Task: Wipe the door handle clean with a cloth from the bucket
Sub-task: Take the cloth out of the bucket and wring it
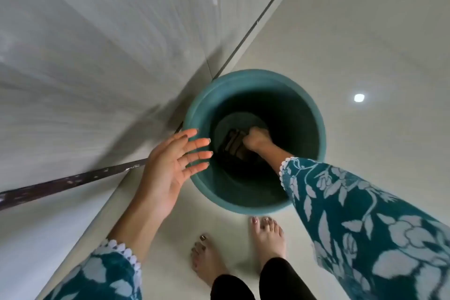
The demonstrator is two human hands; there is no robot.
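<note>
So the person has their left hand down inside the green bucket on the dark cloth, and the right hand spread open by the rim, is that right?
Not quite: the hands are swapped. In the head view the right hand is down inside the green bucket on the dark cloth, and the left hand is spread open by the rim.

Left hand [170, 165] splayed, palm up; right hand [255, 139] reaching down, fingers curled.

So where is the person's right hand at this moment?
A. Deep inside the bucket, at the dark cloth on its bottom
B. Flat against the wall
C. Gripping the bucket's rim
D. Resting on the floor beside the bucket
A: the right hand reaches down inside the teal bucket and meets the dark cloth at the bottom, while the left hand hovers open by the rim.
</note>
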